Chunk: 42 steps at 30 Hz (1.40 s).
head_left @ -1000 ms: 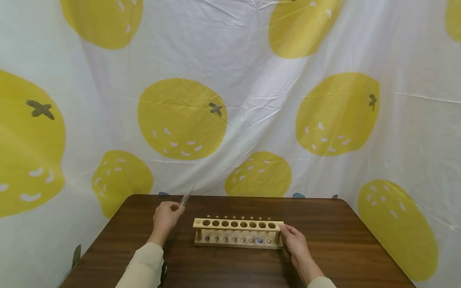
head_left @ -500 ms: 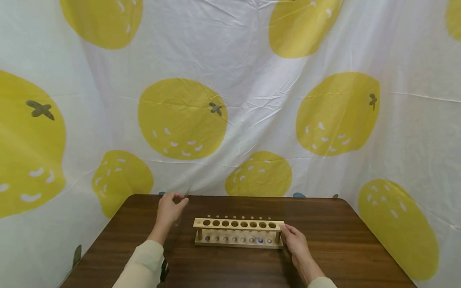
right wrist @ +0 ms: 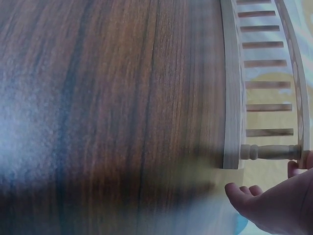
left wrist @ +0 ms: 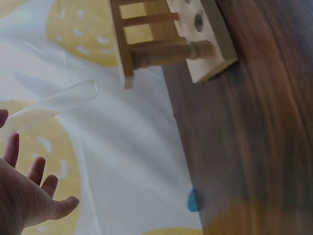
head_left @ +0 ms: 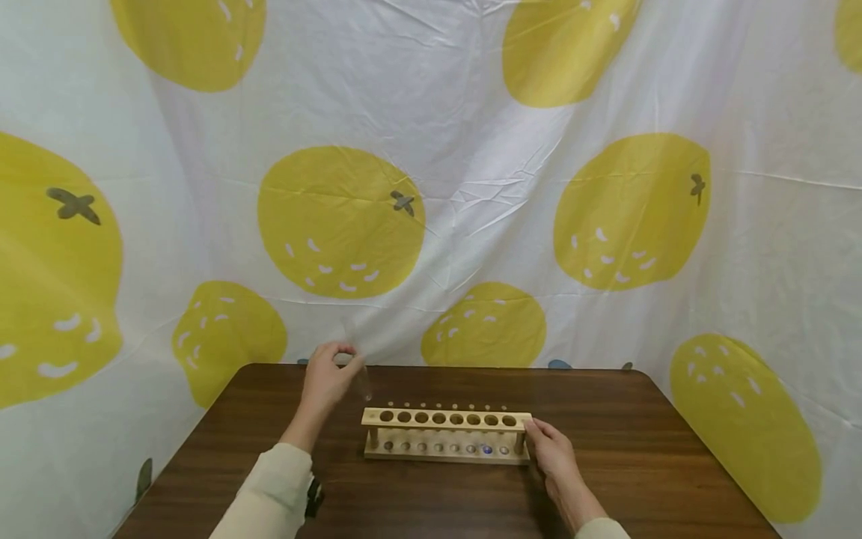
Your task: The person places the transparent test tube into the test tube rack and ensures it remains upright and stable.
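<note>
In the head view my left hand [head_left: 328, 382] pinches a clear glass test tube [head_left: 365, 384] between thumb and fingertips, above the table and just off the rack's left end. The left wrist view shows the tube [left wrist: 73, 99] slanting, its rounded end toward the rack and the other fingers spread. A wooden test tube rack [head_left: 447, 421] stands upright, a row of round holes in its top board and matching hollows in its base. One hollow near the right shows a blue-purple spot. My right hand [head_left: 554, 455] grips the right end of the rack's top board.
The rack stands on a dark brown wooden table [head_left: 640, 442]. Short pegs [head_left: 454, 406] rise along the rack's back. Behind the table's far edge hangs a white cloth [head_left: 465, 247] printed with yellow lemons.
My left hand has moved right and away from me, toward the rack's left end, turning the test tube so its rounded end points down. The right hand and rack have stayed put.
</note>
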Available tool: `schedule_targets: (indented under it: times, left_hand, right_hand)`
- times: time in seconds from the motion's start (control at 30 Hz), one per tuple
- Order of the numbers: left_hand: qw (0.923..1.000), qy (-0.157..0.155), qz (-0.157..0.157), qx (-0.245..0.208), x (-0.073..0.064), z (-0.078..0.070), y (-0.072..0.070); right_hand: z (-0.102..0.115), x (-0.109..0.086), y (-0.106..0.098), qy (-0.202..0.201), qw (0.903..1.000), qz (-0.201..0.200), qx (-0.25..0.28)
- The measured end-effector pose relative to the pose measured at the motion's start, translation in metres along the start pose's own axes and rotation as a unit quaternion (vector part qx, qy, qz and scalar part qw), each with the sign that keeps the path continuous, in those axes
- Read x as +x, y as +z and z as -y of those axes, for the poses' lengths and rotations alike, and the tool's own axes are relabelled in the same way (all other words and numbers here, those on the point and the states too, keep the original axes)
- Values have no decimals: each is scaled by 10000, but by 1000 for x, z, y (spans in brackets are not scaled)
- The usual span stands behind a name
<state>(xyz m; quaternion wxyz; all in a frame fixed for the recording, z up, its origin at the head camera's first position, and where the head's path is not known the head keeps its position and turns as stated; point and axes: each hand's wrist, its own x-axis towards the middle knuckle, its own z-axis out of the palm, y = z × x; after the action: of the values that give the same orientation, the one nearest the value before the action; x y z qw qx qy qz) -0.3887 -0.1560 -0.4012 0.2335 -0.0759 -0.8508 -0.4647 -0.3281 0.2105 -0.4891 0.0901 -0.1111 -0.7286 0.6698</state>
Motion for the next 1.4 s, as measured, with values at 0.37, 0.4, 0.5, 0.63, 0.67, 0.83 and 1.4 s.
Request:
schedule_targets:
  times: [0.37, 0.4, 0.5, 0.63, 0.67, 0.83, 1.4]
  left_hand:
    - [9988, 459, 195, 30, -5, -24, 8]
    - [9986, 479, 195, 49, -6, -24, 9]
    - [9985, 504, 219, 50, -8, -23, 12]
    - [9984, 504, 259, 10, -11, -21, 14]
    - [9983, 518, 261, 1, -11, -20, 15]
    - [9984, 493, 265, 18, -13, -18, 16]
    - [9982, 477, 332, 114, -23, -9, 24]
  right_hand:
    - [1, 0, -1, 26, 10000, -5, -34]
    - [1, 0, -1, 27, 10000, -14, -22]
    - [1, -1, 0, 6, 10000, -29, -22]
    - [1, -2, 1, -23, 10000, -39, -61]
    - [1, -2, 1, -20, 10000, -42, -73]
    - [2, -3, 0, -25, 9999, -19, -120]
    - [3, -4, 0, -62, 10000, -8, -65]
